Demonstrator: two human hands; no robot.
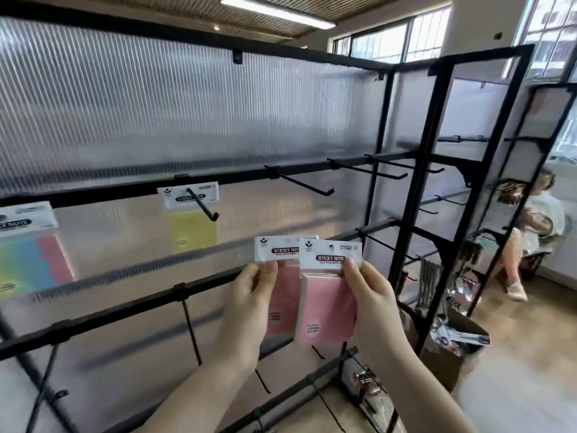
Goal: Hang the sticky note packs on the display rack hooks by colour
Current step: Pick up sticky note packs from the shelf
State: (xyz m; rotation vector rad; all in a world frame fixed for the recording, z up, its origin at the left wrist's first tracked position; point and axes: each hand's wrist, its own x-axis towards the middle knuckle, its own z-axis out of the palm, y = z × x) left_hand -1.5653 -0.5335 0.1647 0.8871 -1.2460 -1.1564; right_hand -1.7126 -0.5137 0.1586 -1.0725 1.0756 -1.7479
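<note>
Two pink sticky note packs are held up in front of the black display rack [218,179]. My left hand [253,295] pinches the white header of the rear pink pack [282,295]. The front pink pack [327,310] is gripped at its header by my right hand [365,292] and overlaps the rear one. On a hook of the upper bar hangs a yellow pack [192,220]. A multicolour pack [31,254] hangs at the far left. An empty hook [299,182] juts out above and to the right of my hands.
More empty hooks [368,170] line the upper bar to the right. A second black rack [462,189] stands at a right angle. A cardboard box [449,354] with packaged goods sits on the floor beneath it. A person [527,235] sits behind, far right.
</note>
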